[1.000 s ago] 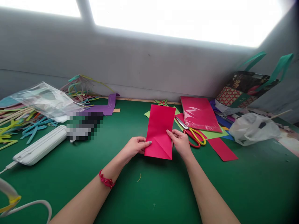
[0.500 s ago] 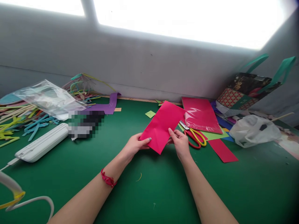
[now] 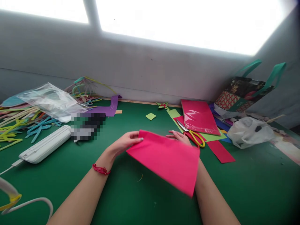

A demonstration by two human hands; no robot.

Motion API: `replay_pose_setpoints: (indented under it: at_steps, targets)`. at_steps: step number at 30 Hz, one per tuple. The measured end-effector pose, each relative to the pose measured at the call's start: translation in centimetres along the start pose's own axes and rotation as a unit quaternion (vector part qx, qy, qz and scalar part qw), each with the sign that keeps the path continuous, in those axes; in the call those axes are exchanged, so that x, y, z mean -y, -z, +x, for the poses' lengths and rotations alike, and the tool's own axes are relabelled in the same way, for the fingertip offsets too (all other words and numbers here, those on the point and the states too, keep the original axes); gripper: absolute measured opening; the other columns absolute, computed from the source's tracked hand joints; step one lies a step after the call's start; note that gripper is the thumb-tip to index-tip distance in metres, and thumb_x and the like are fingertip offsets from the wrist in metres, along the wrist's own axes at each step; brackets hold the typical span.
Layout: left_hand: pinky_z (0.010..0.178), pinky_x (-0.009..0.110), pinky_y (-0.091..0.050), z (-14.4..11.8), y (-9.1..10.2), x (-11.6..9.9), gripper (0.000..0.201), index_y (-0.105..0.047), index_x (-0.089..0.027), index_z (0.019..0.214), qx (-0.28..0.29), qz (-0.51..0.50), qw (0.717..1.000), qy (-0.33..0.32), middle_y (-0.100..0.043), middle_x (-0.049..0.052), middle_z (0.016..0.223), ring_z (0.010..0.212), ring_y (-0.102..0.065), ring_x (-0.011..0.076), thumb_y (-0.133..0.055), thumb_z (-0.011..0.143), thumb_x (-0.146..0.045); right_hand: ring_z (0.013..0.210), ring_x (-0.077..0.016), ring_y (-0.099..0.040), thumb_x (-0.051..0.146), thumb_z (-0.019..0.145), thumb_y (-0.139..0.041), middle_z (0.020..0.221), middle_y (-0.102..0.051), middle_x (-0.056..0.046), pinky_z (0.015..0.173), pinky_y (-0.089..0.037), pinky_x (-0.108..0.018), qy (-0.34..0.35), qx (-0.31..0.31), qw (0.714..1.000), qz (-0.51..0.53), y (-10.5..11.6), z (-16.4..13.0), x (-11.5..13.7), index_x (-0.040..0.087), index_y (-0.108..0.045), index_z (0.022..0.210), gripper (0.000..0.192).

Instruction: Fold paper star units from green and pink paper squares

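Red paper sheet [image 3: 167, 159]: held above the green desk [image 3: 246, 187] in front of me, tilted, near edge blurred. My left hand [image 3: 124, 143] grips its far left corner, fingers curled over the edge. My right hand [image 3: 179, 137] is at the far right edge, mostly hidden behind the sheet; whether it grips I cannot tell. Yellow-handled scissors [image 3: 193, 134] lie just beside my right hand. Glossy red packet [image 3: 199, 117] beyond them. White case [image 3: 44, 148] at left.
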State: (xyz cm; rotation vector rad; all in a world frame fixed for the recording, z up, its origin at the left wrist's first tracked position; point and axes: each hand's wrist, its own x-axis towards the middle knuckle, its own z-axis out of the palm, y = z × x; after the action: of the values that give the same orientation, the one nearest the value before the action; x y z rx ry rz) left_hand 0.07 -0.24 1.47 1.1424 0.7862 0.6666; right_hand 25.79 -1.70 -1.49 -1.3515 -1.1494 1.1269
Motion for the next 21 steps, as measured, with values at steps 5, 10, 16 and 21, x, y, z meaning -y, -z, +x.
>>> replay_pose_setpoints:
  at_steps: [5, 10, 16, 21]
  targets:
    - [0.053, 0.021, -0.039, -0.1, -0.6, 0.9, 0.024, -0.066, -0.016, 0.078, 0.079, 0.182, 0.98, 0.008, -0.064, 0.004, 0.077, 0.065, -0.057, 0.0159, -0.061, 0.066, -0.036, 0.06, -0.0158, -0.062, 0.055, 0.074, -0.045, 0.073, -0.066, -0.01, 0.041, -0.042, -0.019, -0.119, 0.226, 0.967, -0.01, -2.0, -1.6, 0.4, 0.012, -0.063, 0.078, 0.047]
    - [0.05, 0.02, -0.038, 1.1, -0.5, 2.5, 0.027, -0.065, -0.016, 0.078, 0.024, 0.168, 0.985, -0.012, -0.063, 0.003, 0.071, 0.059, -0.055, 0.0136, -0.062, 0.064, -0.039, 0.059, -0.0135, -0.058, 0.047, 0.063, -0.062, 0.067, -0.064, 0.0, 0.05, -0.044, -0.021, -0.094, 0.279, 0.955, -0.021, -3.8, -3.0, 0.4, 0.015, -0.063, 0.074, 0.034]
    - [0.073, 0.029, -0.047, 1.9, 0.9, 2.7, 0.043, -0.058, -0.014, 0.098, -0.112, -0.069, 0.991, -0.028, -0.065, 0.012, 0.089, 0.081, -0.061, 0.0191, -0.054, 0.072, -0.048, 0.047, -0.0108, -0.05, 0.047, 0.064, -0.061, 0.053, -0.055, 0.004, 0.047, -0.039, -0.022, -0.019, 0.07, 0.996, 0.057, -4.5, -1.5, -1.1, 0.017, -0.057, 0.07, 0.031]
    - [0.082, 0.03, -0.044, 2.9, 1.0, 2.8, 0.041, -0.059, -0.013, 0.095, -0.105, -0.049, 0.993, -0.034, -0.065, 0.011, 0.092, 0.085, -0.061, 0.0188, -0.062, 0.067, -0.042, 0.044, -0.0098, -0.046, 0.046, 0.064, -0.062, 0.048, -0.05, 0.005, 0.044, -0.037, -0.021, -0.002, 0.064, 0.997, 0.054, -4.8, 0.3, -1.7, 0.017, -0.054, 0.064, 0.03]
